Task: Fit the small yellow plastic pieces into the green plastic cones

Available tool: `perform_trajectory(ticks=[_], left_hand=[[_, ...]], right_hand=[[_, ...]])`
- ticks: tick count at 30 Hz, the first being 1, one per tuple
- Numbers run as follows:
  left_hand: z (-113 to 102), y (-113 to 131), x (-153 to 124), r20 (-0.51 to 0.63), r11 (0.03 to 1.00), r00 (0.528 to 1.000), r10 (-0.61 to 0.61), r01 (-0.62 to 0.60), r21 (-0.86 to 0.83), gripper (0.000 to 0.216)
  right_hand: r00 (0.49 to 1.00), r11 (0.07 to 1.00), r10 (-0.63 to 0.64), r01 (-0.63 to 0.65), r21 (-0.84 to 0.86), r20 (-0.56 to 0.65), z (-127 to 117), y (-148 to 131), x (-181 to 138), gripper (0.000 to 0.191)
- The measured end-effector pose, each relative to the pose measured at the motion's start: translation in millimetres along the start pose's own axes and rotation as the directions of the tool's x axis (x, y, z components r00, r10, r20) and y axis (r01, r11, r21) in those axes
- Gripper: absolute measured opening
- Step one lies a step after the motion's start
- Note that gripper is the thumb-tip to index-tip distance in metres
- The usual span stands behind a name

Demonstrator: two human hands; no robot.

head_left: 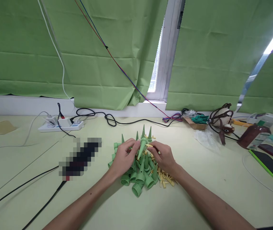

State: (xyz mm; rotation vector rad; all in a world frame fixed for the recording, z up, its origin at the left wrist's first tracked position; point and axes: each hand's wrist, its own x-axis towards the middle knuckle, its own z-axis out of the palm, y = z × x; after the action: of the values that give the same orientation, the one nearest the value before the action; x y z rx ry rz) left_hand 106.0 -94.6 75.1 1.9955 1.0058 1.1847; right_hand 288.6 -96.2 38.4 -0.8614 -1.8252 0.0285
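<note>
Between our fingertips, we are gripping a green cone (141,148) with our left hand (124,158), fingers pinched around its side; just right of it, our right hand (164,156) is pinching a small yellow peg (149,145) at the cone's wide end, above the cone pile (138,179).

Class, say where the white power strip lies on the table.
The power strip lies far left on the table, by the curtain, beyond the left hand.

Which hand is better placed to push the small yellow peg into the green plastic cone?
Right, probably: the right hand pinches a small yellow peg beside the green plastic cone, which the left hand steadies above the pile of green cones.
</note>
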Motion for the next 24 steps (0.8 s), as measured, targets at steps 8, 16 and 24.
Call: perform_trajectory(ticks=[8, 16, 24], left_hand=[[-2.1, 6.6, 0.2, 0.095, 0.993, 0.992, -0.085, 0.093, -0.079, 0.041], [-4.5, 7.2, 0.1, 0.107, 0.991, 0.991, -0.082, 0.093, -0.100, 0.035], [-4.6, -0.6, 0.1, 0.097, 0.995, 0.994, -0.052, 0.060, -0.083, 0.029]], right_hand=[[1.000, 0.999, 0.010, -0.010, 0.038, 0.018, -1.3, -1.2, 2.3, 0.024], [0.996, 0.997, 0.048, -0.053, 0.057, 0.081, -3.0, -1.4, 0.7, 0.023], [0.990, 0.991, 0.085, -0.096, 0.097, 0.110, -4.0, -1.2, 0.4, 0.019]])
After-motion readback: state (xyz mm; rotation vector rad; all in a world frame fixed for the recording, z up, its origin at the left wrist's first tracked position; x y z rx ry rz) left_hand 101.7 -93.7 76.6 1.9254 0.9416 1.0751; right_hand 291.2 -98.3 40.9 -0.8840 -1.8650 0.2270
